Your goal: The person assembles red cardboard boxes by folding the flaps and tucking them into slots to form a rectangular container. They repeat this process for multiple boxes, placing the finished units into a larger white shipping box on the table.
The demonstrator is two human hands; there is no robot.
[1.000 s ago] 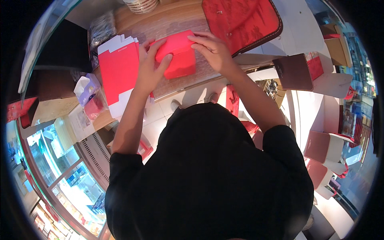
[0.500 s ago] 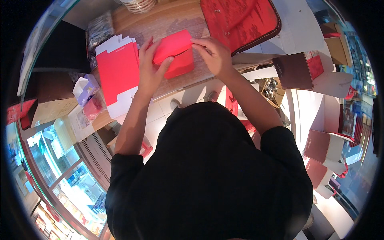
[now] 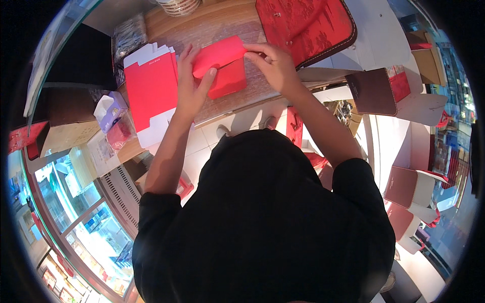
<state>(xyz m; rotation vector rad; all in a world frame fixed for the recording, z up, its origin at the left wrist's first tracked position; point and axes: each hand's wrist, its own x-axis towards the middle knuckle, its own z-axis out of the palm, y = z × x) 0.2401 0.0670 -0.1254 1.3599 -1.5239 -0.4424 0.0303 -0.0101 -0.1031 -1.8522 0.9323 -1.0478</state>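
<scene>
Your half-open left hand [image 3: 194,83] cups the red rectangular cardboard box [image 3: 230,82], right hand [image 3: 275,68] pinching its lid [image 3: 220,53]—keep edges square.

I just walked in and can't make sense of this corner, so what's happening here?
A person has both hands on a small red box at a wooden table. The left hand holds its left end, thumb at the top's near edge; the right hand has its fingertips at the top's right end. I can't tell whether the top is fully closed. Flat red-and-white cardboard lies to the left, beside a purple tissue pack.
</scene>
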